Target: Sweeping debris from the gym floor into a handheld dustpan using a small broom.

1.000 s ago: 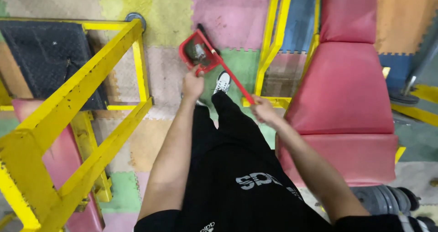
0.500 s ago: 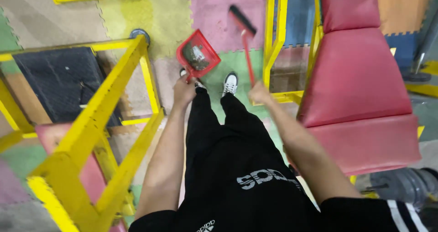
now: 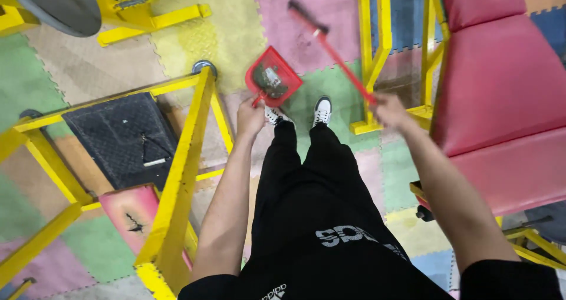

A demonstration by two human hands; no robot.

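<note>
- The red dustpan [image 3: 273, 77] sits just past my left hand [image 3: 250, 117], toward 1 o'clock from the knuckles, its tray tilted up and holding a small grey heap of dirt [image 3: 272, 79].
- My left hand is clenched around the dustpan's short handle, fingers fully wrapped, no gap showing.
- The red broom [image 3: 330, 49] runs from my right hand [image 3: 389, 108] toward 11 o'clock, its dark brush head [image 3: 306, 15] at the far end over the pink floor mat [image 3: 306, 23].
- My right hand is closed tight on the lower end of the broom stick.
- Both forearms reach forward, left arm nearly straight at 12 o'clock, right arm angled toward 11 o'clock.
- My 2 white shoes [image 3: 322, 110] stand between the hands, below the dustpan.
- A yellow frame [image 3: 183, 158] stands at 9 o'clock, a red padded bench [image 3: 501, 93] at 3 o'clock.
</note>
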